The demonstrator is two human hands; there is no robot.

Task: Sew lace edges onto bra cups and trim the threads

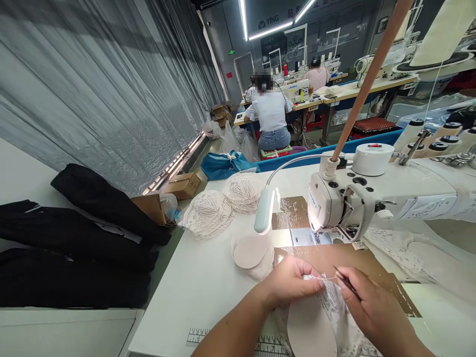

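White lace fabric with a smooth beige cup piece hangs below my hands, over the table edge nearest me. My left hand pinches the top of the lace between thumb and fingers. Thin dark snips are held in my right hand, their tip pointing up and left. A fine thread stretches between the two hands. Just beyond them stands a white sewing machine, its needle area lit. Another beige cup on lace lies left of the machine plate.
Stacked lace pieces sit on the white table at the back left. A pale green lamp hangs near the machine head. More lace lies at the right. Black garments are at the far left. Two people sit at machines beyond.
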